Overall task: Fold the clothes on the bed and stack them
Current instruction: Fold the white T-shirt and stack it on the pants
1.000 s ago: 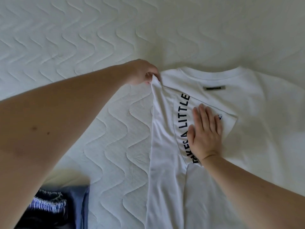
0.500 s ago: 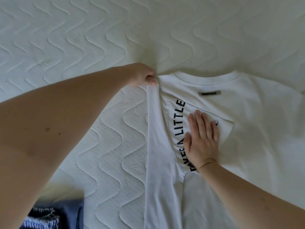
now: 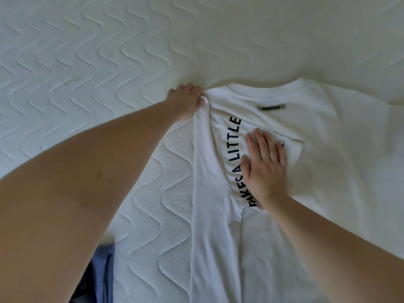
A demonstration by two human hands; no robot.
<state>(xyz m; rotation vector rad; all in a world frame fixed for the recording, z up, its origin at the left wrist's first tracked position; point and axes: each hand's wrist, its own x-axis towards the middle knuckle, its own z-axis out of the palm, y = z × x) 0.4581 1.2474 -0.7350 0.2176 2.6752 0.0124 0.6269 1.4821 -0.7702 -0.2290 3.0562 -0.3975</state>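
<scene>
Head camera is looking down at the white t-shirt [image 3: 328, 162] lying on the quilted bed [image 3: 109, 62], its left side folded in over the middle. I am pinching the far-left shoulder corner of the fold with my left hand [image 3: 185, 101], fingers curled round the cloth. I am pressing my right hand [image 3: 265, 165] flat, fingers straight and together, on the folded-over sleeve beside the black lettering [image 3: 235, 158]. Blue clothing [image 3: 100, 276] is lying at the near-left edge.

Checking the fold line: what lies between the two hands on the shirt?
In the head view, only white T-shirt fabric, with its black lettering, lies between the left hand and the right hand.
</scene>
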